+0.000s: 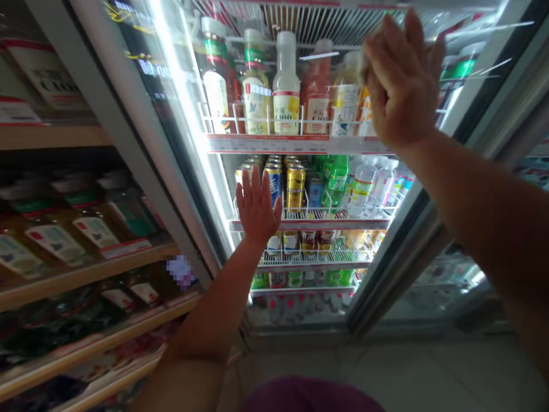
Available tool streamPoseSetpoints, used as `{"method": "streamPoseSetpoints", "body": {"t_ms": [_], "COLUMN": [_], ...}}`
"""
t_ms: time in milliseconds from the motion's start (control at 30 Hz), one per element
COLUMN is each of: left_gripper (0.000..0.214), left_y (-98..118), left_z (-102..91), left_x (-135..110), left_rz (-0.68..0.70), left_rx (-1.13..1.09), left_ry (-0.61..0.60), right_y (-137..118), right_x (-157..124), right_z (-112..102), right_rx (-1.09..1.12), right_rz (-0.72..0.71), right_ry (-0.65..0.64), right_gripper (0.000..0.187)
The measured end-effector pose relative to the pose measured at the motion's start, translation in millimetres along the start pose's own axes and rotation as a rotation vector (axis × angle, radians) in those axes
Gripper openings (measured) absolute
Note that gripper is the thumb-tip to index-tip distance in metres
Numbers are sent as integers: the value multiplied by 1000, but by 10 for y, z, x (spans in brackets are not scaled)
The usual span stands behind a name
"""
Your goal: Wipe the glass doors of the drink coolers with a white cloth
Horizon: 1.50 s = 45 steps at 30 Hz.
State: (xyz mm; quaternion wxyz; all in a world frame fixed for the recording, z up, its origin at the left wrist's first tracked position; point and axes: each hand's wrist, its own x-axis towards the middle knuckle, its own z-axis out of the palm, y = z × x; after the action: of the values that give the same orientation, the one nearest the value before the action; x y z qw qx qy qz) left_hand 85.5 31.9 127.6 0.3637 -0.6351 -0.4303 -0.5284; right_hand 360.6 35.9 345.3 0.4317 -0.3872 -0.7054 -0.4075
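My left hand [259, 214] is raised with its fingers stretched and spread, palm toward a lit drinks fridge. It overlaps the cans on the second shelf, near a gold can [295, 187] and a blue-and-white can [273, 180]. Higher up, my right hand [401, 86] is lifted in front of the top shelf's right end, its fingers extended and slightly bent, with nothing visible in them. Behind it are bottles, among them a yellowish bottle [345, 97]. Light streaks suggest glass before the shelves; whether either palm touches it I cannot tell.
Top-shelf bottles include a clear bottle [286, 86] and a pink bottle [318, 94]. Green bottles [337, 177] stand below. A wooden shelf unit [86, 269] with bottles is at left. Grey door frames [463, 149] rise at right, above a tiled floor [412, 372].
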Motion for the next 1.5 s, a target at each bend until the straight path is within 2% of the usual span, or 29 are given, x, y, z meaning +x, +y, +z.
{"method": "streamPoseSetpoints", "body": {"t_ms": [100,200,333,433,567,633,733,833,967,1067,1167,1233,1300,1367,1433,1500], "left_gripper": [64,63,63,63,64,64,65,65,65,65,64,64,64,64,64,64], "left_y": [9,19,22,15,4,2,-2,-7,-5,4,10,10,8,5,3,1], "left_z": [-3,-15,-29,-24,-8,-3,0,2,-3,-7,-5,-3,0,2,5,6], "left_x": [0,4,7,2,-8,-7,0,3,2,2,4,5,5,5,5,4], "left_rz": [-25,-5,37,6,-33,-32,-8,-18,-53,-54,-30,-26,-40,-51,-49,-44], "left_rx": [6,49,84,54,-24,-8,27,0,-58,-52,-10,-9,-23,-36,-42,-43], "left_ry": [-14,0,19,-5,-39,-40,-6,-11,-44,-49,-18,-3,-2,-9,-9,-5], "right_y": [168,180,77,190,367,341,290,382,493,416,388,442,492,475,388,297], "right_x": [106,79,-121,-109,-48,-150,-379,-491,-637,-974,-1291,-1363,-1358,-1378,-1494,-1684], "right_z": [-41,18,91,66,76,121,167,154,189,288,323,298,277,299,365,434], "right_rx": [1,29,37,47,33,34,52,71,73,60,79,107,111,88,59,51], "right_rz": [77,211,172,89,254,299,184,103,231,245,118,72,84,147,216,213], "right_ry": [63,175,121,81,202,258,222,166,252,283,204,136,121,181,277,266], "right_gripper": [50,53,49,48,50,49,46,45,48,49,44,42,43,45,46,45]}}
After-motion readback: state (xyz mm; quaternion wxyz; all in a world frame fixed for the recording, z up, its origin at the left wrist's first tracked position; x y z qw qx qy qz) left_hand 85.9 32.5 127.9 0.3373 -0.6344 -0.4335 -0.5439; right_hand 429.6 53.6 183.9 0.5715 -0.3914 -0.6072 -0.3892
